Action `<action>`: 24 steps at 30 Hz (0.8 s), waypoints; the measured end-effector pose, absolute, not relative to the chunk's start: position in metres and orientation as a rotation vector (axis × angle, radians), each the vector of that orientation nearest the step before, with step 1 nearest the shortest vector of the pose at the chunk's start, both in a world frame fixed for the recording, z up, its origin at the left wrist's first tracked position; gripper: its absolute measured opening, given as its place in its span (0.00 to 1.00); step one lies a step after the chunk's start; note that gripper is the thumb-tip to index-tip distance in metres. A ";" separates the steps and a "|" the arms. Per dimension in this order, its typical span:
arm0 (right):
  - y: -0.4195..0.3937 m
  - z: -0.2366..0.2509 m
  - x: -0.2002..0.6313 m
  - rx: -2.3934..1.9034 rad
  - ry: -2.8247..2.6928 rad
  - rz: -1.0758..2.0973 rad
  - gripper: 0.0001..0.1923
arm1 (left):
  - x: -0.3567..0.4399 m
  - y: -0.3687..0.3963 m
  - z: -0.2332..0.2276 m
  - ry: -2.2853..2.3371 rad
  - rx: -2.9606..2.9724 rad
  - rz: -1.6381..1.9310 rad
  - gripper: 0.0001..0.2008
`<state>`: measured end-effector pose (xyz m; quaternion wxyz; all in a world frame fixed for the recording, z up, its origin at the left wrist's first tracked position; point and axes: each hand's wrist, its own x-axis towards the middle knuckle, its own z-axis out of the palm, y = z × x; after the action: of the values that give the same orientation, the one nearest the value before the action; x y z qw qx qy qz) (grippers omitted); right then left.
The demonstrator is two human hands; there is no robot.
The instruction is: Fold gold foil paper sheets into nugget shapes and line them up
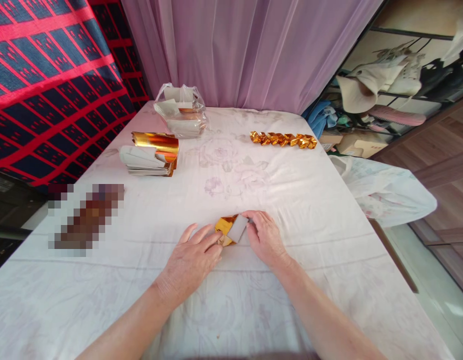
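Observation:
A small piece of folded gold foil paper [224, 226] with a grey-white backing lies on the cloth between my two hands. Its pale side is turned up as a flap on the right. My left hand [194, 257] steadies the paper's left end with the thumb and index finger, the other fingers spread over the cloth. At the right edge, my right hand [264, 237] pinches the pale flap between thumb and fingertips. The underside of the paper is hidden.
A stack of gold foil sheets [156, 147] stands back left, near a clear plastic bag [182, 112] of more sheets. A twisted gold foil chain [284, 140] lies back right. Something pixelated [89, 217] sits left. Shelves [389, 95] stand beyond the right side of the cloth-covered table [231, 305].

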<state>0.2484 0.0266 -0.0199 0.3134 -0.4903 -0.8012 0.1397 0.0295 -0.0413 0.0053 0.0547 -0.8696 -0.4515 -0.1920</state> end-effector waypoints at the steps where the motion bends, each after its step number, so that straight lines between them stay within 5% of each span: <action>1: 0.026 -0.020 0.249 -1.293 -2.113 0.365 0.16 | 0.028 -0.042 0.005 -1.361 -2.646 -0.577 0.11; 14: 0.035 -0.022 0.262 -1.102 -2.221 0.437 0.29 | 0.014 -0.039 0.005 -1.206 -2.729 -0.410 0.12; 24: 0.020 -0.013 0.264 -0.916 -2.419 0.156 0.18 | 0.019 -0.030 0.018 -1.328 -2.636 -0.408 0.06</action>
<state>0.2639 0.0199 -0.0134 0.2715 -0.3402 -0.8984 0.0578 0.0189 -0.0297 0.0175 0.0810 -0.8818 -0.4441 -0.1365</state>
